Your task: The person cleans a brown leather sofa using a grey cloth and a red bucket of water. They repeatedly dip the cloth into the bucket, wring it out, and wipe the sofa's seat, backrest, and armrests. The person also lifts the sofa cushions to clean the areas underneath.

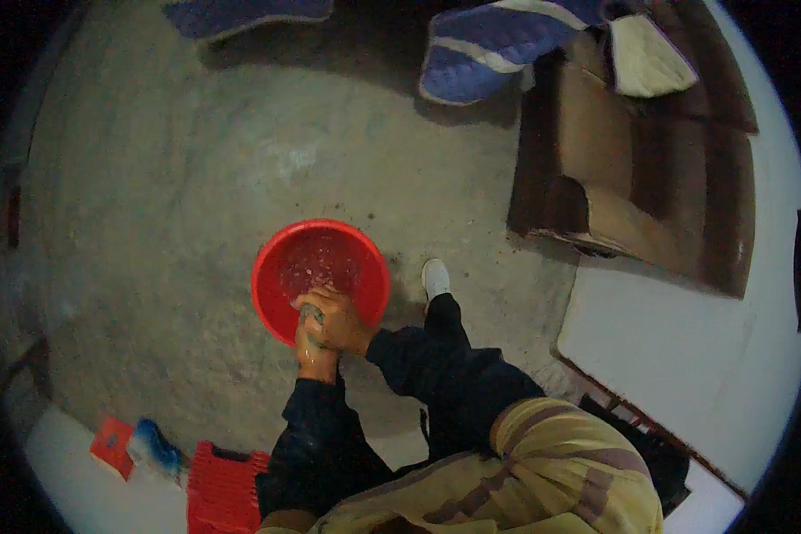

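Note:
My left hand [311,337] and my right hand [337,317] are pressed together over the near part of a round red plastic basin [261,284] on the floor. My right hand lies over my left, its fingers closed round it. A small greyish patch shows between the hands; whether it is a held thing cannot be told. Water with bright bubbles or drops [317,263] is in the basin beyond my fingertips. The palms and most of my left fingers are hidden.
A brown sofa [667,167] stands at the upper right, with blue-and-white cushions or cloths [470,60] beside it. White surfaces [661,334] lie at the right and lower left. A red plastic stool or crate [220,487] is near my left arm. A white shoe [435,277] is right of the basin.

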`<state>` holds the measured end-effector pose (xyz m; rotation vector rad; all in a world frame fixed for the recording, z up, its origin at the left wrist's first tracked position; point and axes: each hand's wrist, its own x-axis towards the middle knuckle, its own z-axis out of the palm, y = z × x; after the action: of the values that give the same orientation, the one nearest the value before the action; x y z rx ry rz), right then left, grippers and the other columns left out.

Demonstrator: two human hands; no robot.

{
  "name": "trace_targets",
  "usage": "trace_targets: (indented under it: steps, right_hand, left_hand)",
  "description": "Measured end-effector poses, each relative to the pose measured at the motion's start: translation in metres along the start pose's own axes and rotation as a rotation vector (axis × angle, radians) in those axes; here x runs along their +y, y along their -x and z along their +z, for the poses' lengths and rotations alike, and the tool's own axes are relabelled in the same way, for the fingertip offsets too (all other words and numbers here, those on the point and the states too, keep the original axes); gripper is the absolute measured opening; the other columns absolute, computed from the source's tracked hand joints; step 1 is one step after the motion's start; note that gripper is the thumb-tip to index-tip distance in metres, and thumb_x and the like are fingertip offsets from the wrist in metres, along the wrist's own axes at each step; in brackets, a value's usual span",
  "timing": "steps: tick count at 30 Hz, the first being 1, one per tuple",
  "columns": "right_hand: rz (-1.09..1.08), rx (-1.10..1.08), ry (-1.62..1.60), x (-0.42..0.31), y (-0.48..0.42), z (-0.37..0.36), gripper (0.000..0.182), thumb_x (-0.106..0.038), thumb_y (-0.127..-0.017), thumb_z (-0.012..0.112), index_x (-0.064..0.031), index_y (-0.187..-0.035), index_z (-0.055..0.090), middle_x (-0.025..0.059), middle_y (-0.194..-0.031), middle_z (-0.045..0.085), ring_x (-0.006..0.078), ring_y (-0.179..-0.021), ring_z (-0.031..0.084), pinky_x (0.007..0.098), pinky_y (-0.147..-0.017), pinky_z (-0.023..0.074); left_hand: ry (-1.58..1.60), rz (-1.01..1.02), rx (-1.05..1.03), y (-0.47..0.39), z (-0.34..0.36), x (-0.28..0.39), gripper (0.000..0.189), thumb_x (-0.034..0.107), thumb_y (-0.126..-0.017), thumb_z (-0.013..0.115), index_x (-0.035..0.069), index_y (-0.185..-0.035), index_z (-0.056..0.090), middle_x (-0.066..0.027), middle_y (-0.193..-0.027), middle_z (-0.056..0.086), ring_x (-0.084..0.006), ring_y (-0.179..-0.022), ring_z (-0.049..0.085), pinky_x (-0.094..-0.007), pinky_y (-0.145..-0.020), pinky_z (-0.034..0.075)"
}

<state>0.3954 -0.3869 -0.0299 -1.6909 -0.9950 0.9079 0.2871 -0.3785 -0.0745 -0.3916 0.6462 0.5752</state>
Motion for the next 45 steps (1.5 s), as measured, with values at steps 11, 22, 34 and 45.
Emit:
trace_targets:
  steps: [11,22,34,45]
  right_hand:
    - [-0.120,0.012,0.404,-0.141,0.049,-0.056,0.060,-0.039,-0.077,0.068,-0.0161,-0.130,0.052,0.0196,-0.139,0.037,0.0419,-0.125,0.035,0.0529,-0.102,0.0302]
    - [-0.371,0.183,0.210,-0.194,0.055,-0.081,0.037,-0.022,-0.072,0.068,-0.0102,-0.106,0.060,0.0136,-0.119,0.051,0.0353,-0.108,0.047,0.0454,-0.092,0.0397]
    - [-0.189,0.458,0.150,-0.212,0.079,-0.059,0.031,-0.021,-0.080,0.061,-0.0080,-0.107,0.058,0.0131,-0.111,0.054,0.0336,-0.106,0.049,0.0457,-0.093,0.0379]
    - [-0.336,0.426,0.554,-0.306,0.115,-0.089,0.059,-0.042,-0.076,0.069,-0.0266,-0.130,0.049,0.0196,-0.142,0.030,0.0415,-0.126,0.033,0.0562,-0.101,0.0294]
  left_hand:
    - [-0.719,-0.168,0.118,0.093,0.159,0.001,0.040,0.038,-0.097,0.042,0.011,-0.127,0.047,-0.0116,-0.125,0.051,-0.0268,-0.114,0.049,-0.0390,-0.097,0.041]
    - [-1.229,-0.026,-0.310,0.109,0.151,0.001,0.041,0.035,-0.099,0.032,0.011,-0.131,0.038,-0.0090,-0.122,0.048,-0.0235,-0.115,0.047,-0.0371,-0.097,0.040]
    - [-0.765,-0.359,-0.006,0.156,0.230,-0.029,0.049,0.042,-0.098,0.035,0.010,-0.134,0.036,-0.0083,-0.129,0.045,-0.0234,-0.119,0.044,-0.0397,-0.101,0.037]
    - [-1.091,-0.559,-0.518,0.170,0.258,0.014,0.044,0.030,-0.098,0.039,0.004,-0.133,0.037,-0.0116,-0.130,0.045,-0.0271,-0.118,0.045,-0.0425,-0.099,0.040]
